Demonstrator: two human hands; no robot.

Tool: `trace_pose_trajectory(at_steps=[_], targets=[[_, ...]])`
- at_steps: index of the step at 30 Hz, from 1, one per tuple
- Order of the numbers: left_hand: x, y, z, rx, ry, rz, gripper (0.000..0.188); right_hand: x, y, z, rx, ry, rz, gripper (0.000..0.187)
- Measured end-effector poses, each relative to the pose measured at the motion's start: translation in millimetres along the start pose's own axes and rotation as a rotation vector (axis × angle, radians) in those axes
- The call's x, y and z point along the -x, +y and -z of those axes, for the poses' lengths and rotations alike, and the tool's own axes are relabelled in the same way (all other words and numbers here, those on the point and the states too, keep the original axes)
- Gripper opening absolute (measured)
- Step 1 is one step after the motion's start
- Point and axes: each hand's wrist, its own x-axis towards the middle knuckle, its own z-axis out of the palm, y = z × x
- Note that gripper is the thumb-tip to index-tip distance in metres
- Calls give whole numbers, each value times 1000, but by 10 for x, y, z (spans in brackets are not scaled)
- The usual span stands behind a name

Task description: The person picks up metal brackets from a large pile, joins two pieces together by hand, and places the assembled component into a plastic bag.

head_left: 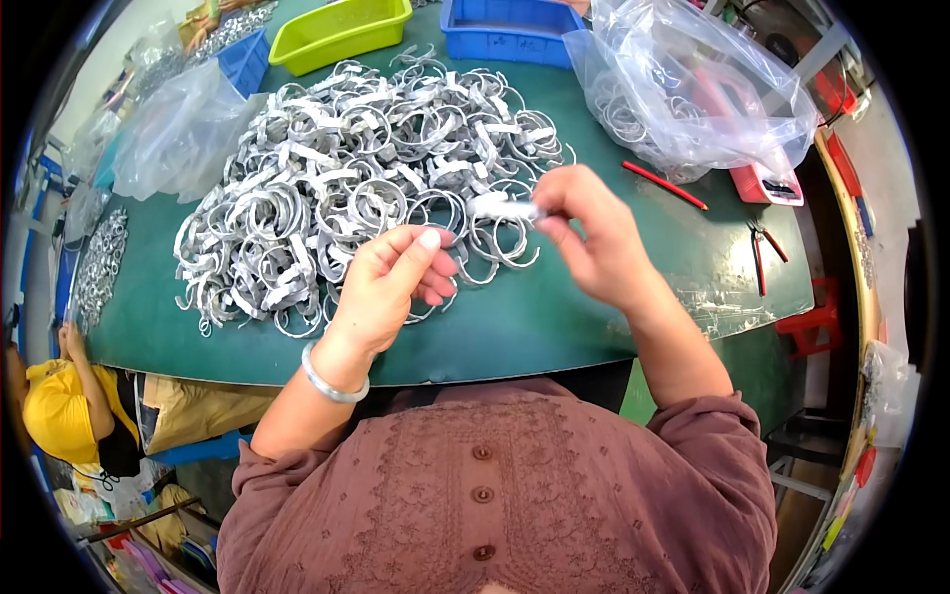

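A wide heap of silver-grey open metal rings (327, 178), many with whitish flat bands on them, covers the middle of the green table (475, 351). At the heap's near right edge my right hand (599, 238) pinches the end of a whitish strip (503, 207), which is smeared by motion. Whether that strip belongs to a ring is unclear. My left hand (396, 277), with a pale bangle at its wrist, is in front of the heap. Its thumb presses against the bent fingers; anything between them is hidden.
Behind the heap stand a yellow-green bin (341, 35) and a blue bin (510, 35). A clear plastic bag of rings (683, 109) lies at right, near a red pencil (665, 185) and red-handled pliers (760, 257). Far left, a person in yellow (64, 411) sits beside small metal parts (102, 262).
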Motion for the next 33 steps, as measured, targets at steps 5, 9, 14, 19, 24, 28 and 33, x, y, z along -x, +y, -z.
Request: trace_pose_trajectory(at_steps=[5,9,14,19,24,28,33], targets=[[-11,51,8,123,-48,39,25,46,-50,-142,187,-42,312,23],[1,26,19,156,-53,-26,21,121,-9,-250,15,-2,203,25],[7,-7,16,130,0,-112,21,148,-33,-309,-385,27,-47,27],[-5,-15,22,116,-1,-121,21,153,9,-336,-838,83,-352,33],[-3,-2,29,131,6,-101,21,132,3,-333,-960,85,-454,34],[-10,12,45,181,4,-71,21,115,5,-315,-995,79,-520,32],[-19,19,54,203,-11,-26,22,132,47,-328,-1030,98,-529,28]])
